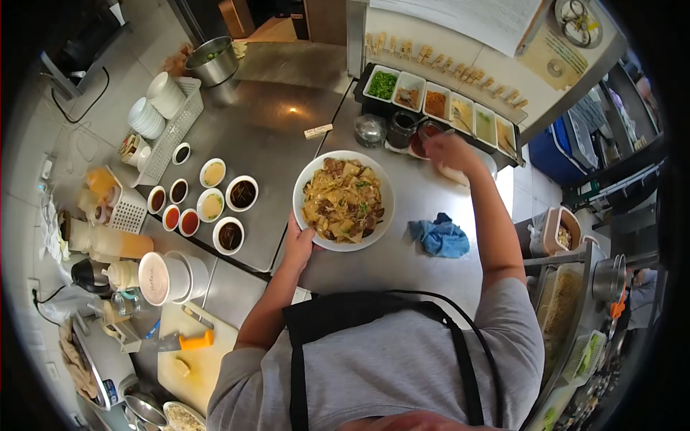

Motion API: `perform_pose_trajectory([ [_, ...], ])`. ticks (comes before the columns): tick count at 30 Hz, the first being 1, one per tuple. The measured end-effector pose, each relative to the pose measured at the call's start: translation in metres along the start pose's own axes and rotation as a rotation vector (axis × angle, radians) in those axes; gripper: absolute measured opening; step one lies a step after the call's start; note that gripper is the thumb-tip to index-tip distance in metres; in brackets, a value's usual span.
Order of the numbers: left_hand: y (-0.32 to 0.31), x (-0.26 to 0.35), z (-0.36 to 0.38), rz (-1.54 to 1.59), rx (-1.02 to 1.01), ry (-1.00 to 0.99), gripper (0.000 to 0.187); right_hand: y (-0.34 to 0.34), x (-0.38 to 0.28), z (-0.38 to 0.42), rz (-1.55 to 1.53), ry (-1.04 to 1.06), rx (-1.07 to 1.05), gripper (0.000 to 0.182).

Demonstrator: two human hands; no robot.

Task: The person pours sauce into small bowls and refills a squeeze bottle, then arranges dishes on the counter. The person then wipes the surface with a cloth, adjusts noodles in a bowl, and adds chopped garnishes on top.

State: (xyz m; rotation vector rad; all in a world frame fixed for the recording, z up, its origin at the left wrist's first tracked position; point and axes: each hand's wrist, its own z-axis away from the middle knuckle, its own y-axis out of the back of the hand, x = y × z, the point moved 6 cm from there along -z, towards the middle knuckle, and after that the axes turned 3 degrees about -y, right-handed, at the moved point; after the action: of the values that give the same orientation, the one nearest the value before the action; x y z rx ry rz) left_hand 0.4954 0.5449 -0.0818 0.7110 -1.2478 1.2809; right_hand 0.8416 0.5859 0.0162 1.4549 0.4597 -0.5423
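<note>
My left hand (299,246) grips the lower left rim of a white bowl (389,206) of wide fried noodles (343,200). The bowl rests on the steel counter. Farther right, my right hand (453,153) reaches to a jar of red sauce (427,133); motion smears its fingers, so I cannot tell what they hold. Beside that jar stand a dark jar (400,131) and a glass jar with a metallic top (370,131). Behind them sits a row of white tubs, one with chopped green onion (382,85).
A blue cloth (440,235) lies crumpled right of the bowl. Several small sauce bowls (241,193) stand on the left counter, near a basket (170,133) of stacked white cups. A cutting board (208,359) at lower left carries an orange-handled knife (195,340).
</note>
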Motion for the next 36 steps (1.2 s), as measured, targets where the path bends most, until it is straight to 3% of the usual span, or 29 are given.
perform_pose_trajectory([
  [1,0.000,0.000,-0.004,0.012,0.003,0.037,0.061,0.009,-0.002,-0.023,-0.300,-0.192,0.037,0.017],
  [4,0.008,-0.015,-0.013,0.087,0.028,0.066,0.060,0.027,-0.012,-0.100,-0.376,-0.208,0.253,0.020],
  [6,0.010,-0.018,-0.021,0.100,0.008,0.045,0.060,0.015,0.002,-0.157,-0.324,-0.231,0.177,0.019],
  [9,0.014,-0.030,-0.019,0.118,0.011,0.030,0.062,-0.010,0.000,-0.220,0.402,-0.144,0.133,0.019],
  [12,0.012,-0.024,-0.019,0.130,-0.004,0.061,0.065,-0.025,-0.013,-0.232,0.609,-0.276,0.080,0.020],
  [16,0.020,-0.037,-0.026,0.170,0.021,-0.073,0.067,-0.044,-0.005,-0.249,0.655,-0.381,0.052,0.022],
  [22,0.017,-0.025,-0.025,0.121,-0.017,-0.050,0.067,-0.028,0.009,-0.252,0.498,-0.391,0.283,0.023],
  [24,0.017,-0.024,-0.025,0.120,-0.024,-0.066,0.066,-0.020,0.028,-0.262,0.565,-0.243,0.126,0.022],
  [26,0.018,-0.028,-0.025,0.131,-0.020,-0.067,0.066,-0.011,0.028,-0.230,-0.506,-0.419,0.201,0.019],
  [29,0.016,-0.025,-0.024,0.133,-0.032,-0.023,0.064,-0.015,-0.020,-0.176,-0.819,-0.216,-0.029,0.019],
  [33,0.015,-0.021,-0.024,0.101,-0.069,0.030,0.063,-0.059,-0.103,-0.089,-0.550,-0.135,-0.421,0.024],
  [35,0.015,-0.023,-0.024,0.103,-0.034,0.051,0.063,-0.093,-0.116,-0.066,-0.473,-0.094,-0.538,0.026],
  [36,0.016,-0.026,-0.022,0.103,-0.015,0.063,0.062,-0.103,-0.123,-0.058,-0.300,0.057,-0.491,0.025],
])
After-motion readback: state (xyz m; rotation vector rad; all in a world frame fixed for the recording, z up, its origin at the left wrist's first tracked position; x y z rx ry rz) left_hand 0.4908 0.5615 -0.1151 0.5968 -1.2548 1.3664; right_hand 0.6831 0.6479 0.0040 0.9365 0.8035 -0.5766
